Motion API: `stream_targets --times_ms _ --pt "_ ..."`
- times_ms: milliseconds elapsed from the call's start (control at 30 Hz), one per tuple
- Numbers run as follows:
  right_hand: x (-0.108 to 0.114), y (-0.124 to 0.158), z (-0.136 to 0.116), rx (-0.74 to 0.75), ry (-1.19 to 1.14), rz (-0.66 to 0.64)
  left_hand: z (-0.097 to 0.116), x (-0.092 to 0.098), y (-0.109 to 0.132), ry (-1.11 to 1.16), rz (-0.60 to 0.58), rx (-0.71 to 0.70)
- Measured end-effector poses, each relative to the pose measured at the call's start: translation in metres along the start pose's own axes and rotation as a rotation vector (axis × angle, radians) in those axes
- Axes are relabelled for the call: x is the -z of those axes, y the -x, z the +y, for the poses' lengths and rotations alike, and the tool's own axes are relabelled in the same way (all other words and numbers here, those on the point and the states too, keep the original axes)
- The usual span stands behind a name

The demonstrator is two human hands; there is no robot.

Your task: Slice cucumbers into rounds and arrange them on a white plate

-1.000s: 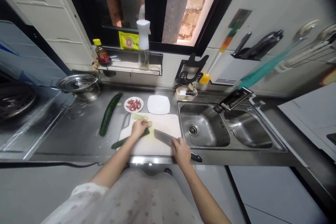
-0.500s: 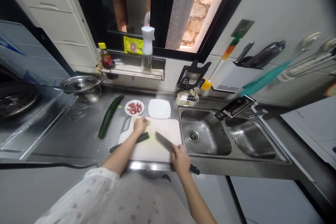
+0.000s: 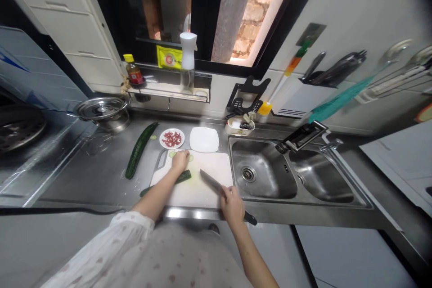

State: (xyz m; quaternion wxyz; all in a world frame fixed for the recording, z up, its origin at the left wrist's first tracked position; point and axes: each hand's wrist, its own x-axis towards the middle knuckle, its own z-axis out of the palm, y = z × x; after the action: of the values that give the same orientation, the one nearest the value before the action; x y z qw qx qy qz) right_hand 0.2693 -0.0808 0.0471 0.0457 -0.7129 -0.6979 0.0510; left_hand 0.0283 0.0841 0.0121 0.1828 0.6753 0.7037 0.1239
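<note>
My left hand [image 3: 179, 160] rests, fingers curled, over the cucumber slices [image 3: 191, 158] at the far edge of the white cutting board [image 3: 202, 186]. Whether it grips a slice is hidden. Just in front of it a partly cut cucumber [image 3: 182, 176] lies across the board's left side. My right hand [image 3: 232, 204] grips the black handle of a kitchen knife [image 3: 212, 180] at the board's near right corner, blade pointing toward the cucumber and lying low over the board.
A whole cucumber [image 3: 137, 149] lies on the steel counter to the left. A small plate of red pieces [image 3: 172, 138] and an empty white plate [image 3: 204, 139] stand behind the board. A double sink [image 3: 270, 175] is at the right, a lidded pot [image 3: 101, 111] at the back left.
My left hand has gone from the cucumber's cut end to the far edge of the board, onto the slices. The knife hand has barely moved. The camera tilted a little.
</note>
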Motion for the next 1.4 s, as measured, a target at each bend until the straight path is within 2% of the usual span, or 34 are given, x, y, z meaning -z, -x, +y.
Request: stream_targets --times_ms 133,300,467,600,800,1000,1200,1400 --pt "0.0 0.0 -0.002 0.0 -0.003 -0.01 0.002 0.001 0.001 -0.044 0.006 -0.027" --pt "0.001 -0.002 -0.007 0.004 0.027 -0.02 0.002 0.004 0.002 -0.049 -0.01 0.012" --pt "0.0 -0.004 -0.011 -0.001 0.007 -0.015 -0.008 0.005 0.009 0.056 0.039 0.078" --pt "0.001 -0.007 -0.014 -0.042 -0.047 -0.013 -0.018 0.009 0.026 0.15 0.094 0.075" --pt "0.001 -0.014 -0.019 -0.079 -0.255 0.022 -0.03 0.014 0.057 0.23 0.14 0.011" --pt "-0.005 -0.023 -0.023 -0.024 -0.481 0.037 -0.037 0.015 0.081 0.223 0.178 -0.092" --pt "-0.008 -0.031 -0.033 0.049 -0.514 0.005 -0.045 0.014 0.091 0.201 0.171 -0.188" --pt "0.0 -0.036 -0.046 0.072 -0.509 -0.07 -0.047 0.007 0.093 0.197 0.196 -0.255"
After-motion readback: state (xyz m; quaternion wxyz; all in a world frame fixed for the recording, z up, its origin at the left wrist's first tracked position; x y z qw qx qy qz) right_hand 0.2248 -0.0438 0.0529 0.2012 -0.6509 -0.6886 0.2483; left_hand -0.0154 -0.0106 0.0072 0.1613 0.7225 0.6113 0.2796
